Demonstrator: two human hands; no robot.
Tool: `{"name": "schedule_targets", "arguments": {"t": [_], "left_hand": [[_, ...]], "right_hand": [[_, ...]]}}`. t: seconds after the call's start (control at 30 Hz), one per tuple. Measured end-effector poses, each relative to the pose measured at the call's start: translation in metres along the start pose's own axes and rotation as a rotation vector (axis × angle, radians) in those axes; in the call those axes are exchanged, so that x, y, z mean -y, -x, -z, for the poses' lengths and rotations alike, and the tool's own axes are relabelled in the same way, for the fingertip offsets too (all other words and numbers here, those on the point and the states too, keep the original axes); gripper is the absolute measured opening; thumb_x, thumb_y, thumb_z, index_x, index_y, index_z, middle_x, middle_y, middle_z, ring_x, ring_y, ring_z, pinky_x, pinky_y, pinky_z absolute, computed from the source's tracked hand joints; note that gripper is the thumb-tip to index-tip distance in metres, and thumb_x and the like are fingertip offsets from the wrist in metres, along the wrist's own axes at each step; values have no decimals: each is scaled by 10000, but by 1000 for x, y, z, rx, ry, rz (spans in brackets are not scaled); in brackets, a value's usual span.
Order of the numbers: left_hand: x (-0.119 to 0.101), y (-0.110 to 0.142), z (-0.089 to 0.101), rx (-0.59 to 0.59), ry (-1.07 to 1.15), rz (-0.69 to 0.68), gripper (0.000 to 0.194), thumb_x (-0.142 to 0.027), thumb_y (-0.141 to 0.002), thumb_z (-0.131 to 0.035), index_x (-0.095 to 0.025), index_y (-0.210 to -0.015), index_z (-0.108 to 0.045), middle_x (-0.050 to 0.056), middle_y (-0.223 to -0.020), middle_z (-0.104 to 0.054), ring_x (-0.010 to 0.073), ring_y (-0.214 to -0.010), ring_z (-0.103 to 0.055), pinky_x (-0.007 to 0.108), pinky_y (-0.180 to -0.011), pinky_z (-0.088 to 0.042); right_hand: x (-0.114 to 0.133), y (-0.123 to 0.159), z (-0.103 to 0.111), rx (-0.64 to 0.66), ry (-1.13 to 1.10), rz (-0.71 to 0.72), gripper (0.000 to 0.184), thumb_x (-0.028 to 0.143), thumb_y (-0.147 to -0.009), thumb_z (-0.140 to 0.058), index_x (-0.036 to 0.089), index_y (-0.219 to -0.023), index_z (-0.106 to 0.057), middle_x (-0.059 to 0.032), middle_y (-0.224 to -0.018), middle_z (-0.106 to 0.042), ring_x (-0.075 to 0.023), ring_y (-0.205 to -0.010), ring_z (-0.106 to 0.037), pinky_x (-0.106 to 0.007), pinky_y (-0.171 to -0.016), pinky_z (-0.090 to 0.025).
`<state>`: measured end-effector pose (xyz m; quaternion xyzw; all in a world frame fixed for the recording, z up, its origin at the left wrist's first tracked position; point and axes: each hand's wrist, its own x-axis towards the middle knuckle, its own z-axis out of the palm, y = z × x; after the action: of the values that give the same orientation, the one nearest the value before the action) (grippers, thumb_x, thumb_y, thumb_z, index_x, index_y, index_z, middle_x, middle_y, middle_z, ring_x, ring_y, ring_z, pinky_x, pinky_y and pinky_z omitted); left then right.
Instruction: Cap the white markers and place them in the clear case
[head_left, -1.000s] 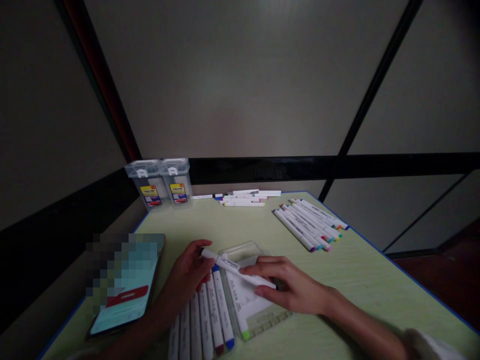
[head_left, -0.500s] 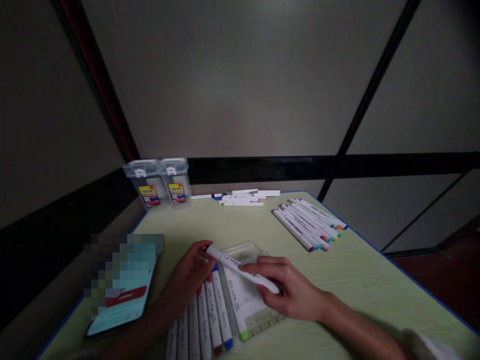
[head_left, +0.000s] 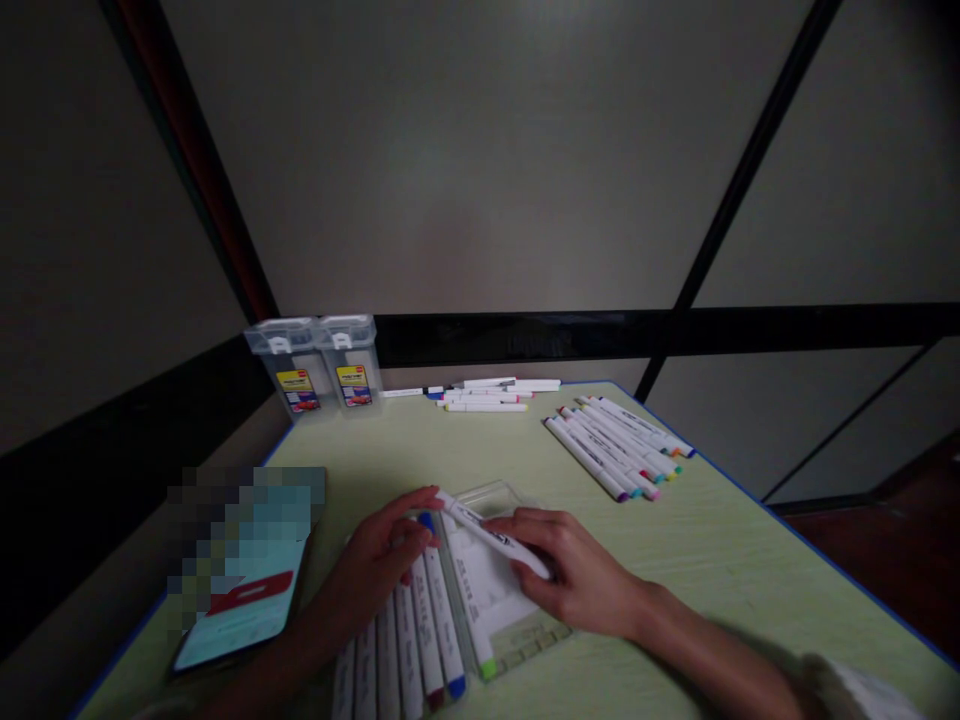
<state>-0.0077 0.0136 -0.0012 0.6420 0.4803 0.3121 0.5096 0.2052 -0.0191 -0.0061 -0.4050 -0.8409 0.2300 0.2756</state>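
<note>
My right hand (head_left: pixel 574 570) is closed around a white marker (head_left: pixel 472 522), which slants up to the left above a clear plastic case (head_left: pixel 529 640). My left hand (head_left: pixel 386 550) has its thumb and index finger apart, with the index fingertip at the marker's far end, hiding that tip. A row of white markers (head_left: pixel 409 650), one with blue ends, lies under and beside my left hand. Inside the clear case a green-tipped marker (head_left: pixel 476 625) rests along the left wall.
Two clear lidded boxes (head_left: pixel 346 365) stand at the back left. A loose group of markers (head_left: pixel 487 397) lies along the back edge, and a row of colour-tipped markers (head_left: pixel 615 445) at the right. A phone (head_left: pixel 255 590) with a lit screen lies at the left.
The held marker has shifted slightly right, and its black end no longer shows. My left thumb and index finger have spread apart. The marker rows stay where they were.
</note>
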Motion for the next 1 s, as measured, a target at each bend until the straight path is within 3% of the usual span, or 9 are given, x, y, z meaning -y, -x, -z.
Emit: {"name": "schedule_targets", "arguments": {"t": [0.2,0.4,0.57,0.7,0.8,0.87,1.0], "left_hand": [[6,1,2,-10,-83,-84,389,-248,-719,-493,-157,-1095,-534,80,-1129,-564,198,-911,-528,223,-592,-436],[10,2,1,13,-161,-82,393,-215,-734,-473,-196,-1121,-537,45,-1085,-578,147,-733,-549,254,-662,-436],[11,4,0,4,-225,-87,421,-220,-732,-486,-221,-1150,-531,21,-960,-621,160,-772,-552,259,-695,-441],[6,7,0,35,-280,-86,458,-224,-744,-475,-235,-1201,-489,31,-1170,-560,198,-931,-542,313,-831,-420],[1,9,0,101,-308,-98,479,-234,-761,-451,-217,-1240,-444,37,-1310,-445,226,-1120,-447,354,-957,-334],[0,10,0,126,-299,-108,483,-232,-765,-443,-193,-1247,-434,45,-1334,-417,215,-1212,-355,355,-1014,-264],[1,10,0,156,-282,-120,481,-225,-761,-447,-190,-1241,-436,50,-1345,-401,207,-1238,-327,368,-1029,-251]], "right_hand": [[3,1,-2,86,41,25,467,119,-703,-472,159,-1168,-498,-78,-908,-628,-179,-778,-565,-302,-715,-442],[10,3,-6,99,40,1,487,156,-714,-481,150,-1200,-469,-51,-789,-612,-126,-574,-501,-243,-552,-411],[11,4,-8,123,65,-4,493,211,-729,-502,146,-1215,-455,-43,-737,-609,-146,-614,-517,-259,-592,-402],[10,4,-7,137,79,5,458,261,-743,-515,130,-1180,-488,-46,-736,-590,-151,-627,-517,-260,-592,-397],[12,3,-5,152,71,25,402,278,-762,-510,123,-1134,-523,-53,-760,-567,-155,-660,-514,-263,-608,-402],[13,3,-3,153,55,52,387,267,-772,-507,129,-1134,-523,-68,-823,-560,-163,-725,-517,-269,-650,-411],[15,2,0,188,31,104,378,230,-790,-493,147,-1158,-505,-76,-886,-553,-169,-799,-517,-279,-708,-417]]}}
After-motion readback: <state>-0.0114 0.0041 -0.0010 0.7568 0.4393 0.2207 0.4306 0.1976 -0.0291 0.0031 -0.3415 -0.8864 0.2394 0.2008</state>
